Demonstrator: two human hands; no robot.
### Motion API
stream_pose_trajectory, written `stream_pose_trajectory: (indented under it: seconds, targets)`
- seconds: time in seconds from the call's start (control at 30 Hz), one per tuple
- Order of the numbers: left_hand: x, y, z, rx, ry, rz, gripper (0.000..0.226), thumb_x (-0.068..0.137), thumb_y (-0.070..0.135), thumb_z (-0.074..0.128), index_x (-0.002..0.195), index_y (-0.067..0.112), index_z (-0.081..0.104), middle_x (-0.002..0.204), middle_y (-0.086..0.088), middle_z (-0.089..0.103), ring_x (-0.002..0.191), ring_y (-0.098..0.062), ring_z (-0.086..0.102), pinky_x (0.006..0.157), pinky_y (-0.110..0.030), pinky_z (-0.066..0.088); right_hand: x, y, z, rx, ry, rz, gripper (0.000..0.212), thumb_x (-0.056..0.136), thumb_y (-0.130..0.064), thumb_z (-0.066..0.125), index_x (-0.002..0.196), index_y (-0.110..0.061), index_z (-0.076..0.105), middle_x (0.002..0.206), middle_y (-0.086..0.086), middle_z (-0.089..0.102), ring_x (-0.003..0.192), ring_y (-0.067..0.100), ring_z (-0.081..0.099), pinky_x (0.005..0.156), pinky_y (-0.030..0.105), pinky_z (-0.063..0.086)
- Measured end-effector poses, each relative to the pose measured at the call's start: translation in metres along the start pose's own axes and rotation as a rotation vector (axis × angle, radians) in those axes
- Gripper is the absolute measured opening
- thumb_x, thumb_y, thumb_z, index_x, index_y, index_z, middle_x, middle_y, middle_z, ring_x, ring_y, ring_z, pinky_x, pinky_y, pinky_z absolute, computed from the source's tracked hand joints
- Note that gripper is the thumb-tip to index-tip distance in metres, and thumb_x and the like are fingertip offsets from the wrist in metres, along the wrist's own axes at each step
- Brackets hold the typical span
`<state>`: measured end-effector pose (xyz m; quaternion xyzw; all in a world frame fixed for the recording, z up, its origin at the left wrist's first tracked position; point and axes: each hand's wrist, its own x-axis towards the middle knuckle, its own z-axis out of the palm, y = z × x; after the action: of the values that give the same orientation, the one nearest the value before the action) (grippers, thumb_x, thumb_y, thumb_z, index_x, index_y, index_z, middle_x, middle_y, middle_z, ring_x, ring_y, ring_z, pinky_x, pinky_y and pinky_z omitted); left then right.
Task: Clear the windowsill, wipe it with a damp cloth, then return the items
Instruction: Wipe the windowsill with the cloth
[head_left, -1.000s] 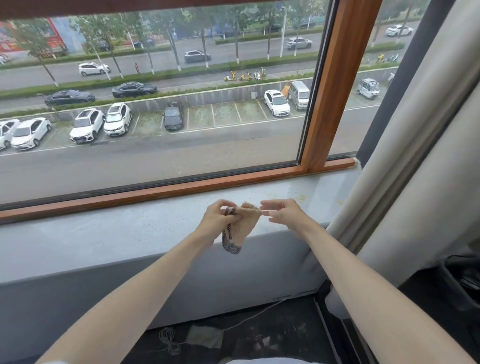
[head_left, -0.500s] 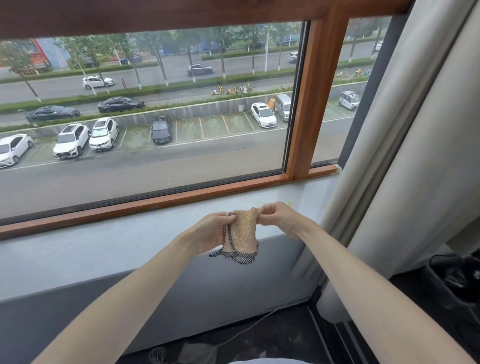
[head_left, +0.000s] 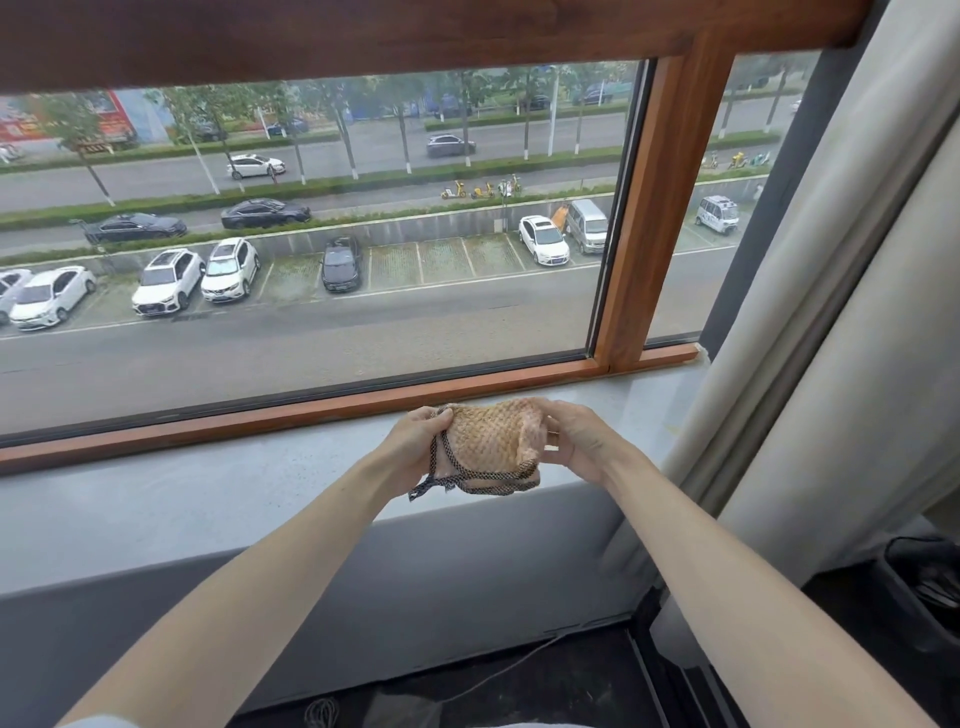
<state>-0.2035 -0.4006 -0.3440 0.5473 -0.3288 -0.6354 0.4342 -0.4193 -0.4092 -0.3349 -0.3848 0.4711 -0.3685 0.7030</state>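
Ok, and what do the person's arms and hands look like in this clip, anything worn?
The left forearm and right forearm are bare. No gloves, watch or rings show on the left hand or the right hand. A sliver of pale sleeve shows at the bottom left edge.

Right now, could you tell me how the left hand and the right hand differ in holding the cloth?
The left hand grips the cloth at its dark-trimmed edge; the right hand holds the opposite edge, where a paler side folds over. The right hand is nearer the curtain than the left hand. Both hold it up above the windowsill.
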Motion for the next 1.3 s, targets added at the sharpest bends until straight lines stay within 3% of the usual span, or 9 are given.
stream_pose_trajectory:
  seconds: [0.17,0.4,0.6,0.73,0.83,0.93,1.0,1.13,1.3]
  targets:
    - [0.009,-0.011,-0.01,0.09,0.032,-0.053,0.024,0.101,0.017,0.041,0.109,-0.003,0.051,0.089,-0.015,0.066,0.074,-0.023,0.068,0.056,-0.033,0.056,-0.006,0.011,0.01,-0.061,-0.03,0.101,0.04,0.079,0.01,0.067,0.111,-0.009,0.053,0.096,0.014,0.069,0.081,0.023,0.068,0.063,0.027,0.059]
    - [0.025,-0.021,-0.005,0.488,0.264,-0.002,0.023,0.095,0.024,0.045,0.088,0.003,0.049,0.102,-0.025,0.064,0.087,-0.033,0.066,0.071,-0.043,0.053,0.005,0.012,0.023,-0.162,0.183,0.066,0.063,0.075,0.027,0.05,0.131,0.0,0.047,0.092,0.005,0.057,0.081,0.019,0.061,0.066,0.029,0.055]
    - [0.006,-0.011,0.027,0.187,-0.11,0.005,0.046,0.087,0.036,0.066,0.116,0.005,0.048,0.107,-0.015,0.065,0.086,-0.025,0.066,0.069,-0.032,0.053,0.003,0.011,0.045,0.008,-0.039,-0.017,0.05,0.081,0.023,0.046,0.125,0.001,0.056,0.114,0.013,0.067,0.095,0.024,0.067,0.083,0.033,0.056]
    - [0.006,-0.018,0.024,0.043,-0.017,0.004,0.048,0.085,0.009,0.069,0.127,0.001,0.047,0.11,-0.018,0.065,0.077,-0.023,0.067,0.055,-0.026,0.054,0.006,0.006,0.044,0.064,0.093,-0.052,0.047,0.077,0.027,0.03,0.111,0.006,0.056,0.094,0.018,0.066,0.082,0.03,0.068,0.075,0.034,0.059]
    - [0.011,-0.017,0.01,0.233,0.129,0.048,0.041,0.085,0.01,0.068,0.123,0.006,0.053,0.11,-0.015,0.067,0.075,-0.023,0.066,0.042,-0.018,0.043,0.013,0.015,0.034,-0.255,0.297,-0.135,0.039,0.083,0.015,0.036,0.113,0.006,0.059,0.09,0.014,0.065,0.08,0.026,0.069,0.07,0.03,0.059]
    - [0.02,-0.013,-0.01,0.796,0.339,0.245,0.034,0.086,0.006,0.058,0.118,0.016,0.055,0.11,-0.005,0.065,0.095,-0.026,0.062,0.07,-0.028,0.048,0.018,0.035,0.021,-0.794,0.309,-0.17,0.039,0.085,0.004,0.045,0.119,-0.005,0.062,0.118,0.011,0.064,0.109,0.022,0.061,0.093,0.028,0.048]
    - [0.02,-0.021,-0.017,1.196,0.39,0.335,0.032,0.087,0.004,0.047,0.113,0.019,0.056,0.108,-0.003,0.062,0.098,-0.026,0.059,0.07,-0.03,0.044,0.02,0.046,0.017,-1.024,0.247,-0.156,0.042,0.087,-0.004,0.049,0.129,-0.009,0.056,0.135,0.007,0.054,0.126,0.022,0.049,0.102,0.03,0.039]
    - [0.011,-0.066,-0.008,1.437,0.068,0.544,0.023,0.089,0.009,0.054,0.108,0.018,0.063,0.112,0.003,0.058,0.1,-0.022,0.052,0.076,-0.031,0.045,0.026,0.056,0.009,-1.245,0.166,-0.129,0.058,0.092,-0.023,0.058,0.144,-0.008,0.036,0.156,0.006,0.023,0.14,0.024,0.03,0.11,0.037,0.033]
    - [0.01,-0.08,-0.005,1.643,-0.153,0.834,0.045,0.071,-0.016,0.055,0.103,0.013,0.068,0.099,0.001,0.067,0.077,-0.023,0.048,0.059,-0.028,0.036,0.037,0.064,-0.002,-1.349,0.091,-0.09,0.079,0.086,-0.04,0.066,0.147,-0.009,0.027,0.159,0.007,0.012,0.143,0.024,0.022,0.112,0.038,0.027]
